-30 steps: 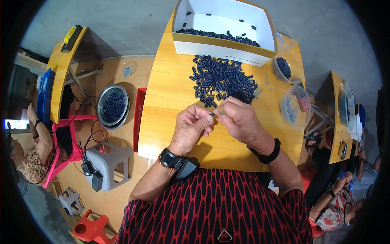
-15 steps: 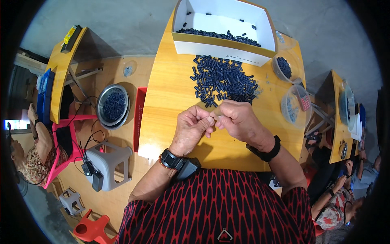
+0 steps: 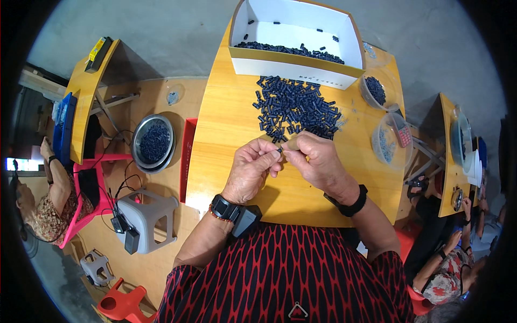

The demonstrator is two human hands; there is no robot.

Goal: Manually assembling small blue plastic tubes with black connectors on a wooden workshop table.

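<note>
Both of my hands meet fingertip to fingertip above the wooden table [image 3: 231, 188], just on the near side of a heap of small black cylindrical pieces [image 3: 296, 105]. My left hand [image 3: 250, 169] is closed in a pinch, with a small black piece [image 3: 279, 150] showing at the thumb tip. Against that piece, my right hand [image 3: 318, 161] pinches with thumb and bent forefinger; anything in its grip is too small or hidden to name. Dark bands circle both wrists.
Beyond the heap stands a white box [image 3: 291, 69] holding more black pieces. At the right edge are a clear tub of black pieces [image 3: 376, 91] and a clear tub of tiny silvery parts [image 3: 383, 148]. Left lie a metal bowl [image 3: 171, 134] and a grey stool [image 3: 142, 215]. Other people sit both sides.
A dark piece now shows between my fingertips, where it was hidden before. My hands stay together in nearly the same spot, with the right fingers slightly shifted.
</note>
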